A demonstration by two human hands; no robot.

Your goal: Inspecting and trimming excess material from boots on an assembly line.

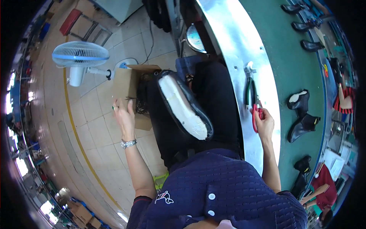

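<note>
A black shoe (167, 76) lies sole up across my lap, its pale sole filling (183, 107) showing and its toe and heel slanting over my dark trousers. My left hand (126, 116), a metal watch on its wrist, is at the near side of a cardboard box (125, 84); its thumb and fingers are apart. Dark thin strands (143, 93) hang in the box beside it. At the metal bench, my right hand (265, 121) is closed around the red handle (254, 119) of a hand tool. Green-handled pincers (249, 86) lie beside it; the red tool's working end is hidden.
The metal bench (228, 34) runs along my right. Beyond it, a green conveyor (267, 45) carries several black boots (301, 128). A fan (80, 55) stands on the tiled floor at the left, near a red-seated stool (71, 21). Other people work across the conveyor.
</note>
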